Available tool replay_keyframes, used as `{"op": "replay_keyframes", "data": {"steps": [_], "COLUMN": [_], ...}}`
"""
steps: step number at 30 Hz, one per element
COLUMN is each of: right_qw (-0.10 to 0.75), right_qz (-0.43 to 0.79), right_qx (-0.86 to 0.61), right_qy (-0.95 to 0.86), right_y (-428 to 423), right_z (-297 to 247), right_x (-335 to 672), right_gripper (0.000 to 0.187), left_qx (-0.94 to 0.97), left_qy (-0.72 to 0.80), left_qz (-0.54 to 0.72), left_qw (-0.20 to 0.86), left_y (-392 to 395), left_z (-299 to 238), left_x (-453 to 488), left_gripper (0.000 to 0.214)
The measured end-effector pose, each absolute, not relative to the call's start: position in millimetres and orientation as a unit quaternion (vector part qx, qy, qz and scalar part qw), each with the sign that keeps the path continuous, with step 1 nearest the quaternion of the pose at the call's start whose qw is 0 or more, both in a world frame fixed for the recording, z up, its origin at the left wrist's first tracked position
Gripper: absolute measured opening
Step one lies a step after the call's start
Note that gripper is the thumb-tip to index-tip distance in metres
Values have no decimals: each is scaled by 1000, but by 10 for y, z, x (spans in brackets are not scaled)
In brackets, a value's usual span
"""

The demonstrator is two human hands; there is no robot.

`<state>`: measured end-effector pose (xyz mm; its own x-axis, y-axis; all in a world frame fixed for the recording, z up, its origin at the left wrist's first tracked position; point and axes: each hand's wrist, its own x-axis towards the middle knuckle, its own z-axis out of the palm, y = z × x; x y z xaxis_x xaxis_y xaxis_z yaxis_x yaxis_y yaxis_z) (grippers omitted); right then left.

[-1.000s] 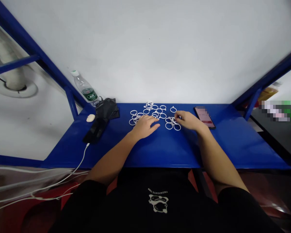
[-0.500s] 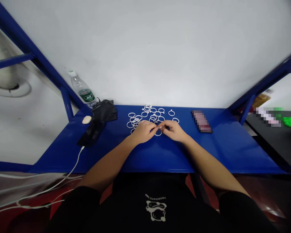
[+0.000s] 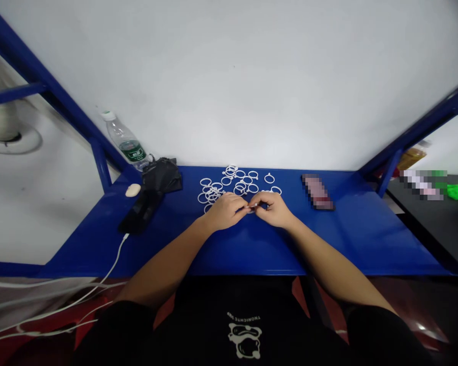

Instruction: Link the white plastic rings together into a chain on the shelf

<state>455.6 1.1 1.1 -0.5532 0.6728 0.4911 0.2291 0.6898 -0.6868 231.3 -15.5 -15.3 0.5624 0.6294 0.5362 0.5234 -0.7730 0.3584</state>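
My left hand and my right hand meet over the front of a spread of white curtain rings, each with a small eyelet. Both hands are closed in a pinch, thumbs against forefingers, fingertips nearly touching. Between the fingertips shows a small part of a white curtain ring; the fingers cover most of it. Behind my left hand the rings overlap in a loose pile. One single ring lies apart, beyond my right hand.
A phone, its screen blurred, lies to the right on the blue table. At left are a black plastic bag, an off-white oval object, a white cable and a water bottle leaning by the blue frame.
My fingertips have drawn closer together around the ring, and less of it shows between them. My right hand has turned slightly. The view has shifted a little.
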Motion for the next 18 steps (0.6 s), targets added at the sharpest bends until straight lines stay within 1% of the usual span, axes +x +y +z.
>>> {"op": "replay_keyframes", "data": {"steps": [4, 11, 18], "right_qw": [387, 358, 362], "right_qz": [291, 368, 359], "right_qx": [-266, -293, -310], "right_qy": [-833, -806, -802], "right_y": [39, 39, 17], "right_z": [-8, 51, -42], "right_x": [4565, 4591, 4546], "right_gripper": [21, 17, 24], "left_qx": [872, 852, 867], "left_qy": [342, 370, 336], "left_qz": [334, 345, 341], "left_qw": [101, 137, 138], "left_y": [-124, -136, -202], "left_z": [-179, -162, -165], "left_x": [2297, 2293, 2350], "left_gripper": [26, 26, 28]}}
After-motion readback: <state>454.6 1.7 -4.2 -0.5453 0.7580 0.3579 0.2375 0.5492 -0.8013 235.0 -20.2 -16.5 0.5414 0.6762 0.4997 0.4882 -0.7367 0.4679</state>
